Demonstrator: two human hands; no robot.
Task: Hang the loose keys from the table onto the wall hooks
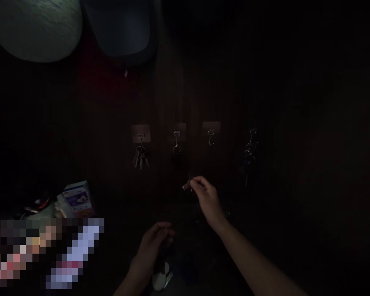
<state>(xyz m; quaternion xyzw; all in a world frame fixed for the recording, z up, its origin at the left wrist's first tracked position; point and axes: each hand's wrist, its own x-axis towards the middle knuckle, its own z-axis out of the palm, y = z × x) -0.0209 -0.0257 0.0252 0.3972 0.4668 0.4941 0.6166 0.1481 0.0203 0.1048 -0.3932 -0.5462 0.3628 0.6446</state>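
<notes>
Left hand [154, 246] curled, contents unconfirmed from here; right fingers [198, 181] pinch a dim reddish key fob [187, 186] below the middle wall hook [176, 139], detail unreadable.

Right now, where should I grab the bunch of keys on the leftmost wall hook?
Pinch the ring just under the hook, coming from the front and lifting upward, using your left hand, as your right hand is pinching something small. The keys fan downward from that ring, so it gathers them all. It's dark, so the ring's exact shape is unclear.
</notes>
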